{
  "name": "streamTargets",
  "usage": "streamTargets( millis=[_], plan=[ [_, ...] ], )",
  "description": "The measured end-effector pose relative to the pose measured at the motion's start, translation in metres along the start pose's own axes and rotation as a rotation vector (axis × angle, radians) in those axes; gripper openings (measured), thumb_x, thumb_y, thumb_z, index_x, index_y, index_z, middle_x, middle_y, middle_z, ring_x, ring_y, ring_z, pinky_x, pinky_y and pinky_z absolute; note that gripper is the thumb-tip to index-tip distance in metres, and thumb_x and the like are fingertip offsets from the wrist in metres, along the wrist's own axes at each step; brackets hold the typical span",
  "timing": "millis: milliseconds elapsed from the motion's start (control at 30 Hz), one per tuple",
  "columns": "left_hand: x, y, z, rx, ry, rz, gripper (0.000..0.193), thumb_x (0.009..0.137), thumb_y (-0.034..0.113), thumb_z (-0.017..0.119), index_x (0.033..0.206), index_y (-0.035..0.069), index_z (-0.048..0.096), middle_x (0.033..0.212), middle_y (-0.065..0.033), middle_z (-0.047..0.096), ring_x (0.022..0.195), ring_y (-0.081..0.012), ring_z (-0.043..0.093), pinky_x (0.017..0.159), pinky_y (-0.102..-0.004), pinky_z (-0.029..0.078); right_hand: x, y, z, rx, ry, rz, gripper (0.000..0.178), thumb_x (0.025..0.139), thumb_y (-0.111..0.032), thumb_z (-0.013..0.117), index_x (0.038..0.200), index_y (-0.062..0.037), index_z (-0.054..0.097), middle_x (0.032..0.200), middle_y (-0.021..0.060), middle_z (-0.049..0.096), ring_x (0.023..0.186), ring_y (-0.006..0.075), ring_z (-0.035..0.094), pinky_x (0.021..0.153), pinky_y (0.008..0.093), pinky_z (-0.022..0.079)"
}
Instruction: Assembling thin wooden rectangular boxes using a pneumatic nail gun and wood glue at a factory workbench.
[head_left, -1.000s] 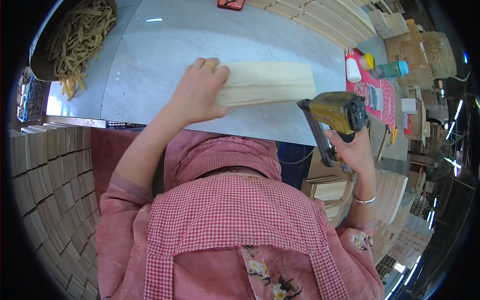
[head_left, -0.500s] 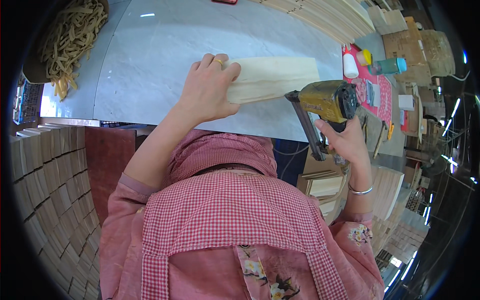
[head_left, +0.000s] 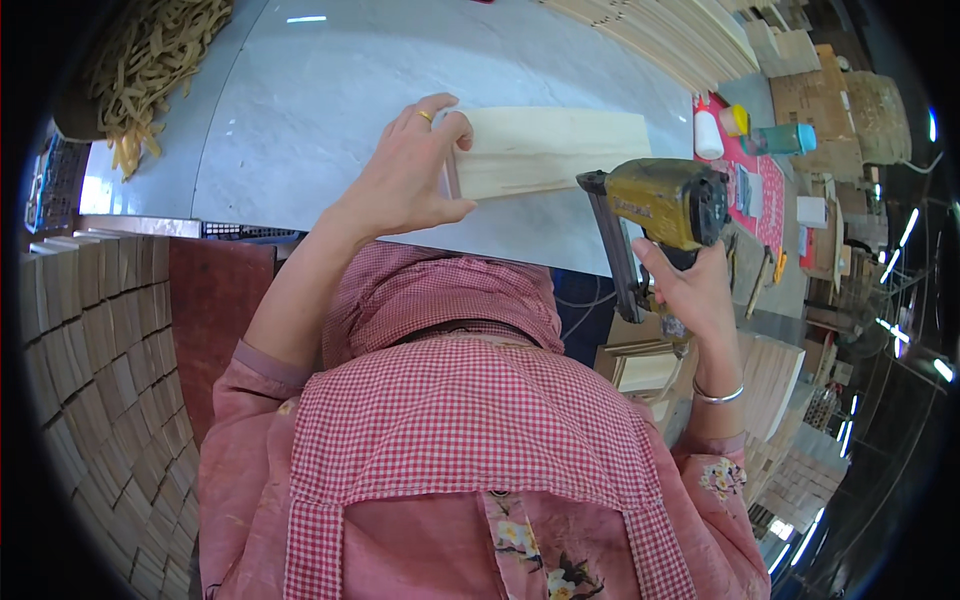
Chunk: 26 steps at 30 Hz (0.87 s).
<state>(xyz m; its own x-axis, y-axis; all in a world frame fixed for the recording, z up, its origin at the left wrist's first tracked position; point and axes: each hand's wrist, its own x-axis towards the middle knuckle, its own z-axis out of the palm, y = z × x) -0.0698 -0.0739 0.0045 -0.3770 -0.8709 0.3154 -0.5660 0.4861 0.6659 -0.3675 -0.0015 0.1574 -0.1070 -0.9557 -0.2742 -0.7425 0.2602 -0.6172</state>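
Note:
A pale wooden piece (head_left: 550,145), long and flat-topped, lies on the grey marble-patterned table (head_left: 300,120). My left hand (head_left: 410,175) spans its left end in a C-shaped grip, with bent fingers at the far corner and the thumb by the near corner. A strip of the end face shows inside that grip. My right hand (head_left: 695,285) is wrapped round the handle of a worn yellow-and-black nail gun (head_left: 650,205). The gun's nose is at the piece's near edge, towards the right end; whether it touches the wood I cannot tell.
Wooden strips (head_left: 660,35) are stacked along the table's far right. A white bottle (head_left: 707,135), a yellow-lidded jar (head_left: 734,120) and a teal bottle (head_left: 780,139) stand at the right. Curled strips (head_left: 150,75) fill a container at far left, above stacked wood blocks (head_left: 100,370).
My left hand has shifted slightly left and its grip looks looser, showing more of the piece's left end. The nail gun and my right hand have moved slightly right in view.

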Motion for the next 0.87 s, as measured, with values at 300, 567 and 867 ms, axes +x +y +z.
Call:
streamTargets(
  millis=[300, 567, 867],
  plan=[
    [-0.01, -0.001, -0.003, -0.253, -0.041, -0.104, 0.058, 0.061, 0.009, 0.082, 0.106, 0.011, 0.047, 0.145, -0.0162, 0.046, 0.12, -0.0364, 0.054, 0.098, -0.0412, 0.049, -0.005, -0.034, 0.038, 0.073, -0.135, -0.233, 0.028, 0.086, -0.015, 0.079, 0.102, 0.0056, 0.071, 0.089, 0.0113, 0.076, 0.07, 0.0178, 0.067, 0.064, 0.0307, 0.053],
    [-0.014, -0.006, 0.002, -0.249, 0.01, -0.073, 0.058, 0.061, 0.009, 0.082, 0.106, 0.011, 0.046, 0.144, -0.0165, 0.046, 0.117, -0.036, 0.055, 0.094, -0.0405, 0.05, -0.003, -0.042, 0.051, 0.037, -0.195, -0.224, 0.03, 0.087, -0.015, 0.079, 0.104, 0.0064, 0.07, 0.09, 0.0124, 0.076, 0.07, 0.0183, 0.067, 0.062, 0.0303, 0.053],
    [-0.013, -0.006, 0.005, -0.246, 0.019, -0.082, 0.056, 0.062, 0.011, 0.082, 0.105, 0.01, 0.046, 0.144, -0.0163, 0.047, 0.117, -0.0357, 0.056, 0.093, -0.0406, 0.05, -0.022, -0.04, 0.066, 0.147, -0.16, 0.013, 0.029, 0.088, -0.015, 0.078, 0.106, 0.006, 0.071, 0.091, 0.0135, 0.076, 0.073, 0.0188, 0.07, 0.062, 0.03, 0.054]
  ],
)
